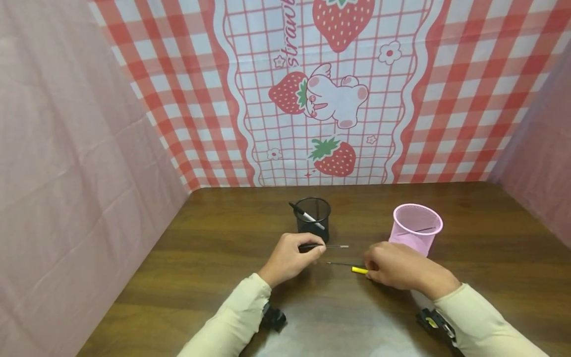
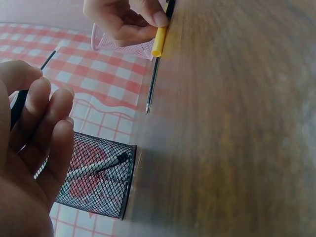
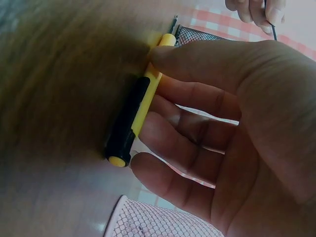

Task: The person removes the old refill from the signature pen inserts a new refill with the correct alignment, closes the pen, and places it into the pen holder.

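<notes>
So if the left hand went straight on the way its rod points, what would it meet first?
Probably the right hand, just past the rod's tip in the head view. Depth is unclear; it might slip behind and meet the pink cup.

In the head view, the right hand (image 1: 397, 265) hides most of the yellow-and-black pen barrel (image 1: 359, 270). The top edge crops the printed lettering (image 1: 291, 39).

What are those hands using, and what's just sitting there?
Probably in use:
yellow-and-black tube, in the right hand
slim black stick, pale tip, in the left hand
thin black rod, metal tip, beside the tube

Probably just there:
black mesh cup with black-and-white marker
pink mesh cup with thin dark stick
</notes>
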`<state>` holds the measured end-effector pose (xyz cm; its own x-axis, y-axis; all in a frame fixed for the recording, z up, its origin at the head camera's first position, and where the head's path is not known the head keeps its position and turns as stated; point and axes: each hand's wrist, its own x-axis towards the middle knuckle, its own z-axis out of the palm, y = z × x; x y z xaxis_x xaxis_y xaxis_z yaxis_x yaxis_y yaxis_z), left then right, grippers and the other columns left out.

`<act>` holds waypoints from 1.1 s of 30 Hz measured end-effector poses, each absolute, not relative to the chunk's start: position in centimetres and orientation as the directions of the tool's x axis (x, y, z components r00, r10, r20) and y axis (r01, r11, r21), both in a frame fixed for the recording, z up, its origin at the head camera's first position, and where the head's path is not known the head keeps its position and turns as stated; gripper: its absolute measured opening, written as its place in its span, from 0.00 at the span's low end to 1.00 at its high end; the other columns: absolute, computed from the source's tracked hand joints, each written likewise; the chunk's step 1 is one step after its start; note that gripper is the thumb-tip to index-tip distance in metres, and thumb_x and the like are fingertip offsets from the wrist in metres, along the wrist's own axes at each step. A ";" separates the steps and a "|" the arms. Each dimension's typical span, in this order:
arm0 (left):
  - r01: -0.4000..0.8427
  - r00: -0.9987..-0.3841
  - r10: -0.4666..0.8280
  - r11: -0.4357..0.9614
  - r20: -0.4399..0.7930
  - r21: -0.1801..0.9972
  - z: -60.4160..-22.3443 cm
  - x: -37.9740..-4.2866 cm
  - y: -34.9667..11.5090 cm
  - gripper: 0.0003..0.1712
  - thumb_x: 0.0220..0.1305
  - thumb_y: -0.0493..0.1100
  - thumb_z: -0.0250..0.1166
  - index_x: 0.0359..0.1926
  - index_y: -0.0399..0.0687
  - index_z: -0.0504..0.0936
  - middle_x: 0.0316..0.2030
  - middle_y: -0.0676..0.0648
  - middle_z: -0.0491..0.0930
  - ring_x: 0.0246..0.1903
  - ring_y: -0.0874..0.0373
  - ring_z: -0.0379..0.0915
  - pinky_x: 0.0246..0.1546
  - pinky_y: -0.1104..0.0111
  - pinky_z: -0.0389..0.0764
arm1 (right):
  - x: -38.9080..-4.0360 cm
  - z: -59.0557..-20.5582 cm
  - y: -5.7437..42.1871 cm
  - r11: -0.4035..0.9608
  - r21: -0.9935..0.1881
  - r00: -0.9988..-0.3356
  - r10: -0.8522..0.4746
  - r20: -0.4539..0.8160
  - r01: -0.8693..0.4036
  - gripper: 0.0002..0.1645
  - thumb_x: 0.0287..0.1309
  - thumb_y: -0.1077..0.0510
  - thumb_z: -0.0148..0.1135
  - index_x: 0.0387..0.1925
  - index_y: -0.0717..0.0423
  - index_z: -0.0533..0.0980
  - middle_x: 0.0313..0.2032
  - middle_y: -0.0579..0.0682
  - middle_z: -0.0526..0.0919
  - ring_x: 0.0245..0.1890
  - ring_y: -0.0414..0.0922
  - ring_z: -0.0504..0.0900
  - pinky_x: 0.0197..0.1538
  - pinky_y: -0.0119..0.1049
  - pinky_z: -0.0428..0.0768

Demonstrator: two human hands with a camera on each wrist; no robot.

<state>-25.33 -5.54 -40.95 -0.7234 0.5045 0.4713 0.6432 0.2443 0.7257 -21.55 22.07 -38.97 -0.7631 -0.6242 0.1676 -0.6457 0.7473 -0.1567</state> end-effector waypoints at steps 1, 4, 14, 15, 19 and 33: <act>0.641 -0.724 0.503 0.241 0.471 0.729 -41.0 -25.3 -5.5 0.02 0.66 0.41 0.68 0.38 0.53 0.87 0.20 0.60 0.81 0.20 0.67 0.78 0.25 0.71 0.80 | -21.5 -39.0 22.0 0.747 -0.155 -0.763 -0.624 0.169 -0.646 0.19 0.48 0.54 0.75 0.18 0.38 0.71 0.21 0.32 0.67 0.21 0.33 0.67 0.24 0.33 0.68; 0.637 -0.726 0.504 0.234 0.469 0.735 -41.0 -25.4 -5.5 0.02 0.66 0.42 0.69 0.39 0.52 0.88 0.21 0.56 0.82 0.21 0.67 0.78 0.25 0.72 0.80 | -21.5 -39.1 22.0 0.754 -0.145 -0.767 -0.619 0.169 -0.641 0.19 0.48 0.55 0.75 0.17 0.38 0.70 0.21 0.33 0.67 0.21 0.34 0.67 0.24 0.34 0.68; 0.607 -0.740 0.501 0.210 0.448 0.767 -39.7 -24.3 -5.3 0.07 0.65 0.35 0.69 0.42 0.37 0.87 0.26 0.45 0.84 0.21 0.55 0.81 0.25 0.73 0.80 | -21.7 -39.0 22.1 0.756 -0.121 -0.763 -0.620 0.183 -0.644 0.17 0.48 0.56 0.71 0.18 0.38 0.70 0.21 0.32 0.66 0.20 0.33 0.66 0.23 0.33 0.67; 0.609 -0.740 0.497 0.210 0.453 0.765 -39.3 -24.0 -5.3 0.06 0.65 0.35 0.69 0.41 0.36 0.87 0.25 0.44 0.84 0.21 0.56 0.81 0.25 0.73 0.79 | -21.7 -39.0 22.1 0.755 -0.122 -0.761 -0.620 0.191 -0.645 0.17 0.48 0.56 0.71 0.18 0.38 0.70 0.21 0.32 0.66 0.20 0.33 0.65 0.22 0.33 0.67; 0.623 -0.733 0.502 0.223 0.460 0.749 -39.8 -24.4 -5.5 0.07 0.66 0.41 0.69 0.41 0.43 0.88 0.25 0.44 0.84 0.22 0.63 0.80 0.26 0.72 0.80 | -21.7 -38.8 22.2 0.753 -0.136 -0.761 -0.611 0.219 -0.644 0.16 0.49 0.56 0.71 0.19 0.38 0.70 0.19 0.31 0.66 0.19 0.32 0.65 0.22 0.32 0.66; 0.622 -0.736 0.505 0.241 0.451 0.745 -41.0 -25.5 -5.6 0.08 0.67 0.46 0.68 0.42 0.48 0.88 0.26 0.44 0.85 0.22 0.67 0.79 0.26 0.71 0.81 | -21.4 -37.4 22.0 0.772 -0.184 -0.783 -0.548 0.293 -0.609 0.14 0.52 0.57 0.70 0.26 0.38 0.71 0.17 0.29 0.67 0.15 0.30 0.64 0.18 0.29 0.64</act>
<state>-25.48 -5.60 -41.02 -0.7360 0.5051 0.4508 0.6219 0.2412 0.7451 -21.37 21.96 -37.43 -0.7834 -0.5481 0.2930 -0.6088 0.7716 -0.1843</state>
